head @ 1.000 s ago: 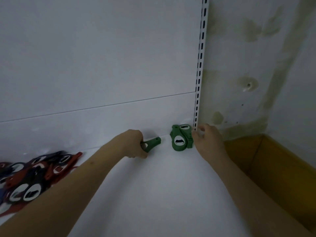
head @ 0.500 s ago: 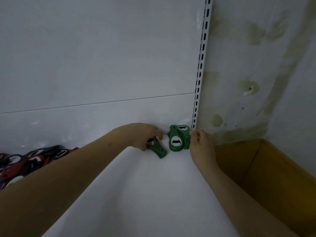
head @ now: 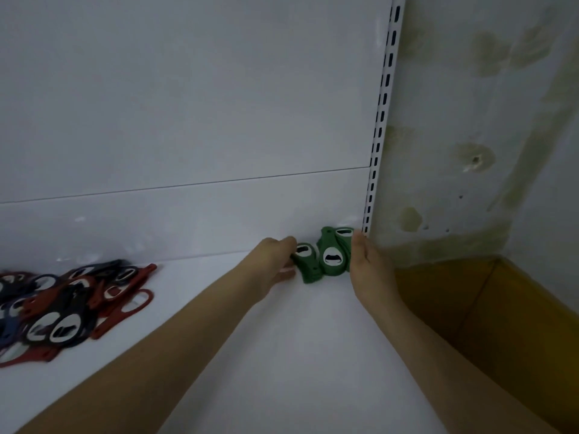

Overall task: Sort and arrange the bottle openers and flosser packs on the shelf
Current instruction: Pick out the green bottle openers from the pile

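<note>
Head view looks down along a white shelf that runs back to a white back panel. That panel takes up most of the scene, with one thin seam crossing it low down. At its right edge stands a slotted upright, and beyond that a stained wall, blotched yellow-green, with a small hole in it. Below the wall, past the shelf's right edge, sits an open cardboard box, its near wall close against the right forearm.

On the left of the shelf a loose heap of red and dark bottle openers lies tangled, well apart from the hands; broad bare shelf lies between the heap and the left forearm, and more between the two forearms.

Right in the back corner, against the panel and just beside the upright, a small stack of green bottle openers stands on edge. The right hand lies flat against the stack's right side, fingers straight and together, hemmed between stack and shelf edge. The left hand reaches in from the other side and holds a single green opener with its fingertips, thumb above and fingers below, that opener touching the left face of the stack. No flosser packs are to be seen.
</note>
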Demonstrator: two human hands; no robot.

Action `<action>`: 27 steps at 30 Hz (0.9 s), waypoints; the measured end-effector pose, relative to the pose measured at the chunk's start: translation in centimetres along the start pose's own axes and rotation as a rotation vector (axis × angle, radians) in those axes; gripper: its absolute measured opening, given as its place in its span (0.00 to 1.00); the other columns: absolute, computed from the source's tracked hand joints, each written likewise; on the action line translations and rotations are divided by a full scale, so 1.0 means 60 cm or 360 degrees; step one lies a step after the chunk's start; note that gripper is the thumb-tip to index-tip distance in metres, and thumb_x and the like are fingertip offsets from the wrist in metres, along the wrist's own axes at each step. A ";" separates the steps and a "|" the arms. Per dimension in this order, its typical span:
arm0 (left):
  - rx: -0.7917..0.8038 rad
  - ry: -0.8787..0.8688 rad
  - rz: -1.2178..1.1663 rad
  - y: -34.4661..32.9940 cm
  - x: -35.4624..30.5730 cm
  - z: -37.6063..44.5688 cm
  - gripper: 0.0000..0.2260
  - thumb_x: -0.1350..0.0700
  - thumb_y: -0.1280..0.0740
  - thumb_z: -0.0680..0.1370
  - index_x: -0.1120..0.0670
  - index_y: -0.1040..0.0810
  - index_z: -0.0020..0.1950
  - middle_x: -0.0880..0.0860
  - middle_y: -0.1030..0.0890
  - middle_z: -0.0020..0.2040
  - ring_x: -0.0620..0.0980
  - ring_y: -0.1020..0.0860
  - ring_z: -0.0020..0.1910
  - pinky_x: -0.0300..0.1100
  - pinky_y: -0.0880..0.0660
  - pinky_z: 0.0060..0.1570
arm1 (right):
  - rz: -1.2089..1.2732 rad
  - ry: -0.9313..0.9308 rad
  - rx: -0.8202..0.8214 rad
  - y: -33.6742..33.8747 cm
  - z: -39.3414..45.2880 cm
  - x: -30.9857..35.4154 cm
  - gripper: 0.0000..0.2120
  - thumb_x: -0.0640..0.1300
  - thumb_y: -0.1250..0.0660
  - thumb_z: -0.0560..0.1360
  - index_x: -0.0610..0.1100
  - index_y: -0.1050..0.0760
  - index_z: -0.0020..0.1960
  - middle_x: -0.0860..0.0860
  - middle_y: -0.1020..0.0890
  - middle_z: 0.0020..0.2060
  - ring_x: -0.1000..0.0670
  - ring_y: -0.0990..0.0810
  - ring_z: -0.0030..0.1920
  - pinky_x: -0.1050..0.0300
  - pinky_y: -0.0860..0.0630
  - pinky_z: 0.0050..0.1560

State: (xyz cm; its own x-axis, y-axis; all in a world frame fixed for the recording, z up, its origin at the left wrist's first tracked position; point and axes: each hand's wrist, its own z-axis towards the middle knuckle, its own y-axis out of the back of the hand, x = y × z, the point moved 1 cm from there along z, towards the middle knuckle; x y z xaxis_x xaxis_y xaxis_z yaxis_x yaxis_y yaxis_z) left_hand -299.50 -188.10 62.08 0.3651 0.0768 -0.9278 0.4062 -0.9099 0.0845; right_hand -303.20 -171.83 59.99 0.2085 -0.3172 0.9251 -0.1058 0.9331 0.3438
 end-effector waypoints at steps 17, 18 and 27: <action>-0.0221 -0.0506 0.0628 0.070 0.042 -0.046 0.16 0.54 0.36 0.80 0.51 0.26 0.68 0.50 0.25 0.63 0.50 0.22 0.58 0.48 0.24 0.62 | -0.0515 0.0368 -0.0297 0.018 0.010 0.011 0.23 0.51 0.42 0.81 0.39 0.34 0.70 0.44 0.27 0.64 0.45 0.28 0.63 0.50 0.29 0.65; -0.0289 -0.0632 0.0818 0.091 0.056 -0.051 0.15 0.55 0.36 0.80 0.51 0.25 0.67 0.49 0.26 0.63 0.48 0.23 0.58 0.45 0.26 0.61 | -0.0649 0.0412 -0.0314 0.020 0.009 0.016 0.22 0.51 0.39 0.79 0.39 0.33 0.68 0.43 0.27 0.61 0.45 0.27 0.60 0.53 0.27 0.60; -0.0439 -0.1073 0.1097 0.110 0.113 -0.043 0.12 0.60 0.34 0.76 0.49 0.21 0.58 0.47 0.27 0.57 0.46 0.27 0.54 0.42 0.29 0.56 | -0.0885 0.0251 -0.0206 0.017 0.013 -0.006 0.18 0.47 0.33 0.77 0.44 0.33 0.30 0.50 0.30 0.25 0.54 0.34 0.25 0.59 0.37 0.26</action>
State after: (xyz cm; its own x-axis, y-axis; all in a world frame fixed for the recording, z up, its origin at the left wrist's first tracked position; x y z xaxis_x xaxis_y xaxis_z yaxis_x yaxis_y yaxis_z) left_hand -292.17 -192.53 57.31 0.0776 -0.7563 -0.6497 0.4964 -0.5358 0.6830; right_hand -304.15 -170.90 60.13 0.3416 -0.7449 0.5730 0.1780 0.6500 0.7388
